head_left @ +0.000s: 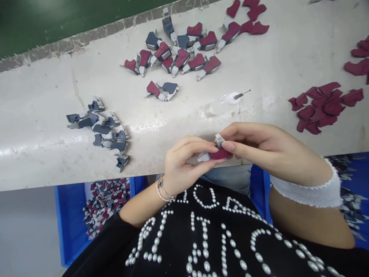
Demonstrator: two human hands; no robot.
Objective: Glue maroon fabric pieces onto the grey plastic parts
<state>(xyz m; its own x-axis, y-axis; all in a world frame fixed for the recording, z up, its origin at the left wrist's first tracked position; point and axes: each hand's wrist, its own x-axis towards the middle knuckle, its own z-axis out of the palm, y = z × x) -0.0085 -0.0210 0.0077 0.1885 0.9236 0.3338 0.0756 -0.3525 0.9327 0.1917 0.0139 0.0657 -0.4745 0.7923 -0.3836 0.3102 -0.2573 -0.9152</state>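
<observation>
Both my hands meet at the near edge of the worktable around one small red-and-grey plastic part [219, 154]. My left hand [187, 161] pinches its left side between thumb and fingers. On the other side, the thumb and fingers of my right hand [253, 144] press at its light grey end. Fingers cover much of the part. Just beyond the hands lies a clear bottle with a thin dark nozzle tip [238, 96]. Farther off are a red-and-grey part [153, 89] and a blue-and-grey part [170, 88], side by side.
Assembled red-and-grey parts [181, 57] cluster at the far side. Blue-and-grey parts [100, 125] are heaped at left, loose red pieces [323, 105] at right. A blue bin [65, 223] of mixed parts stands below the table [37, 154] at left; another blue container is partly visible at right.
</observation>
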